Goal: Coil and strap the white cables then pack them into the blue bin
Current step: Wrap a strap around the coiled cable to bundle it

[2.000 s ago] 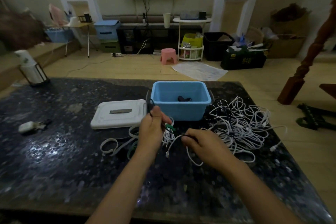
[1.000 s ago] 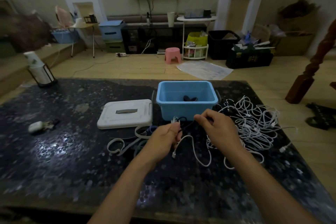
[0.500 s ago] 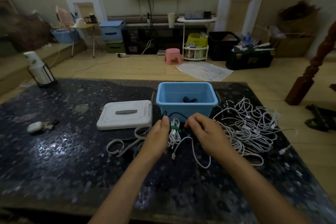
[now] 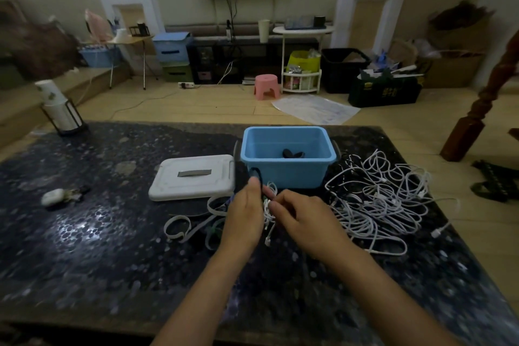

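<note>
Spanning most of the view, the dark speckled table (image 4: 98, 247) has its near edge and both side corners cut off by the frame. At its right lies the loose tangle of white cables (image 4: 384, 199), spread without any single direction, one plug end trailing toward the right edge. The blue bin (image 4: 286, 174) stands open at the far middle, holding a small dark item (image 4: 292, 153) too dim to identify. Its white lid (image 4: 193, 177) lies flat just left of it. Loose straps (image 4: 191, 222) lie near the lid, partly hidden behind the left forearm. The left hand (image 4: 244, 216) and right hand (image 4: 304, 222) meet just in front of the bin; both have curled fingers pinching a coiled white cable (image 4: 269, 213), whose long axis runs toward the viewer, a connector hanging at its near end. Most of the coil is hidden between the hands. A thin dark loop (image 4: 257, 174) rises above the left thumb; what it is cannot be told.
</note>
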A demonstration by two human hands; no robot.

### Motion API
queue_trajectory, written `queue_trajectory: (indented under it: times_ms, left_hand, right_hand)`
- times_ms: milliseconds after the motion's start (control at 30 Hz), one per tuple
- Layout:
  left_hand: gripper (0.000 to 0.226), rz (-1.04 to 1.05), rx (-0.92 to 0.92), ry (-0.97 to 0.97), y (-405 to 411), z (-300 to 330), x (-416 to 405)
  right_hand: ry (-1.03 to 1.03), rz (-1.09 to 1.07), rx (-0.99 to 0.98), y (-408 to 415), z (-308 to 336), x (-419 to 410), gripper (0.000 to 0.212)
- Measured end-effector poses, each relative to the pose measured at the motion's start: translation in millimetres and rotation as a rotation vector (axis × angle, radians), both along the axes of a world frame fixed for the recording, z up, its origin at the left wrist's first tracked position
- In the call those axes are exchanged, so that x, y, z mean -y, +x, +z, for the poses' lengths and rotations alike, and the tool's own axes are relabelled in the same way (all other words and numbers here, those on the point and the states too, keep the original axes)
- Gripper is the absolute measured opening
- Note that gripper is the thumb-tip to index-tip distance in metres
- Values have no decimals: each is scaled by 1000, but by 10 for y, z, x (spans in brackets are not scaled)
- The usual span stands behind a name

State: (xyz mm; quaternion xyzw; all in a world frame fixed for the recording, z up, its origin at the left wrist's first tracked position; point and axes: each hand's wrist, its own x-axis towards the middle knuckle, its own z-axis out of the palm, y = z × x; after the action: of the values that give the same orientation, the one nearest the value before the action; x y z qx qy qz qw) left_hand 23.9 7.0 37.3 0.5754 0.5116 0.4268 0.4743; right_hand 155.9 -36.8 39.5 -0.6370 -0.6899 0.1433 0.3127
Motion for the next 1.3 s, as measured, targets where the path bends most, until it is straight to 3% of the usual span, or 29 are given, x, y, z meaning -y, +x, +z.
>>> queue_trajectory:
  times_ms: [67, 367, 600, 667, 733, 867, 933, 1133, 1300]
  left_hand:
    - [57, 82, 27, 28, -21, 30, -49]
    - [54, 94, 118, 47, 25, 61, -43]
    - [44, -36, 314, -43, -92, 215, 17]
    - [44, -75, 238, -11, -203, 226, -65]
    - [46, -96, 13, 114, -356, 174, -175]
    - [44, -142, -253, 223, -492, 41, -254]
    - [42, -187, -329, 234, -454, 22, -223]
    - [44, -338, -385, 128, -289, 77, -90]
    - [49, -340, -407, 190, -221, 61, -63]
  right_hand:
    - [26, -42, 125, 35, -34, 2, 24]
    - [17, 142, 203, -182, -241, 23, 26]
    - [-79, 169, 261, -8, -266, -48, 34]
    - [-120, 141, 307, 119, -203, -66, 31]
    - [-158, 70, 272, 301, -116, -92, 26]
    - [-140, -11, -113, 505, -10, -110, 29]
    - [-108, -28, -178, 474, -17, -127, 30]
    - [20, -120, -244, 356, -44, -178, 32]
    - [11, -137, -411, 290, 10, -154, 31]
